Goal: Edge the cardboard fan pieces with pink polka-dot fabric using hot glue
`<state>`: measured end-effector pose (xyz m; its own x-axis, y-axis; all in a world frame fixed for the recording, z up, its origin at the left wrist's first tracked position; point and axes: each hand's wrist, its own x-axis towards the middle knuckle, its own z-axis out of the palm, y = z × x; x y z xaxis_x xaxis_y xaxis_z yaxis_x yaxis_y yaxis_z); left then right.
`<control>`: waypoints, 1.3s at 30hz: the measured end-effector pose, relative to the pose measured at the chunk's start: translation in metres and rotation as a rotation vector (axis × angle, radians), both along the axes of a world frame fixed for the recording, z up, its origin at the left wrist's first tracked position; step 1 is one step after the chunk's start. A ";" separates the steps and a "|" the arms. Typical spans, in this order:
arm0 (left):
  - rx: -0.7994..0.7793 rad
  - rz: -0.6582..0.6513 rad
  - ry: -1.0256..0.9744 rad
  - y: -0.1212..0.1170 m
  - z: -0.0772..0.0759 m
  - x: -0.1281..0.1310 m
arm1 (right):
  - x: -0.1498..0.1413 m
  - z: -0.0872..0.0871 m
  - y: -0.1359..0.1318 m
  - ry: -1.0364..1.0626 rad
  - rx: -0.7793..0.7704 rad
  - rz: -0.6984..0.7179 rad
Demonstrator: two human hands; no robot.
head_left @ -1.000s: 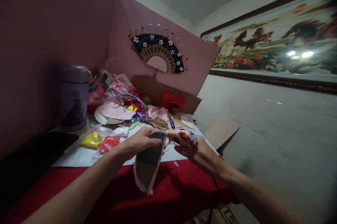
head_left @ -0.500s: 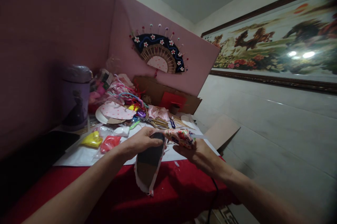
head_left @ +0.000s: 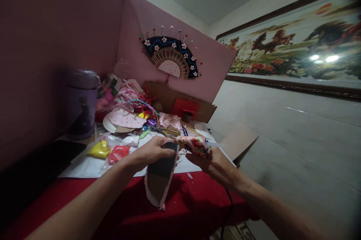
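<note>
Between thumb and fingers, my left hand (head_left: 153, 150) pinches the upper end of a half-round cardboard piece (head_left: 159, 183). Its grey-brown back faces me, and pink-dotted white fabric is folded over its edges. My right hand (head_left: 207, 161) is closed around a flower-patterned hot glue gun (head_left: 194, 145). A translucent glue stick (head_left: 216, 144) sticks out of the gun's rear. The nozzle points left, at the upper right edge of the cardboard close to my left fingers; whether it touches cannot be made out. A black cord (head_left: 228, 206) hangs below my right wrist.
Scissors (head_left: 166, 131), bagged yellow clay (head_left: 99, 150) and red clay (head_left: 119, 153) lie on white paper (head_left: 81, 170) over a red cloth (head_left: 126, 210). Pink-dotted pieces (head_left: 126, 118) and pipe cleaners (head_left: 135, 97) lie behind. A purple canister (head_left: 81, 104) stands left; a decorated fan (head_left: 172, 54) hangs on the pink board.
The glue gun and my right hand have shifted very slightly. My left hand keeps its hold on the cardboard piece, nearly still.
</note>
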<state>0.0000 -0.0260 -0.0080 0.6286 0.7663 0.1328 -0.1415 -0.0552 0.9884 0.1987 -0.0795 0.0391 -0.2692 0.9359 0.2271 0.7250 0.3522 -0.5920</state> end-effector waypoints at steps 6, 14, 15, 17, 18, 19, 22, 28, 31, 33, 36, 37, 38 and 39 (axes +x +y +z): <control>-0.012 0.012 0.003 0.001 -0.003 -0.001 | 0.009 -0.004 0.000 0.036 0.001 0.010; -0.031 0.025 0.009 -0.002 0.001 0.000 | 0.011 -0.008 0.001 0.092 -0.003 0.098; -0.032 0.028 0.012 -0.002 0.001 0.000 | 0.011 -0.008 0.001 0.096 0.003 0.112; -0.029 0.031 0.018 -0.001 0.000 0.000 | 0.011 -0.009 0.003 0.088 0.022 0.108; -0.025 0.031 0.016 -0.001 0.000 0.000 | 0.010 -0.010 0.003 0.078 0.030 0.094; -0.022 0.028 0.011 -0.001 0.000 0.000 | 0.010 -0.010 0.004 0.065 0.034 0.078; -0.015 0.009 -0.006 0.000 0.001 0.000 | 0.009 -0.010 0.004 0.057 0.046 0.064; -0.016 0.029 0.014 0.000 0.000 0.000 | 0.010 -0.007 0.002 0.092 0.063 0.075; -0.030 0.034 0.014 0.000 0.000 0.000 | 0.011 -0.005 -0.002 0.038 0.048 0.010; -0.035 0.027 0.009 0.001 0.000 0.000 | 0.011 -0.004 -0.004 0.010 0.029 -0.009; -0.027 0.017 0.007 0.001 0.000 0.000 | 0.011 -0.004 -0.005 0.009 0.004 0.003; -0.025 0.018 0.010 0.001 0.000 0.000 | 0.011 -0.004 -0.005 0.016 -0.006 0.011; -0.024 0.020 0.011 0.001 0.000 0.000 | 0.010 -0.004 -0.005 0.026 -0.015 0.018; -0.025 0.020 0.010 0.001 0.001 0.000 | 0.010 -0.005 -0.005 0.040 -0.021 0.019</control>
<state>0.0004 -0.0253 -0.0074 0.6142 0.7819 0.1068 -0.1303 -0.0331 0.9909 0.2086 -0.0845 0.0342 -0.2781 0.9355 0.2181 0.6938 0.3526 -0.6279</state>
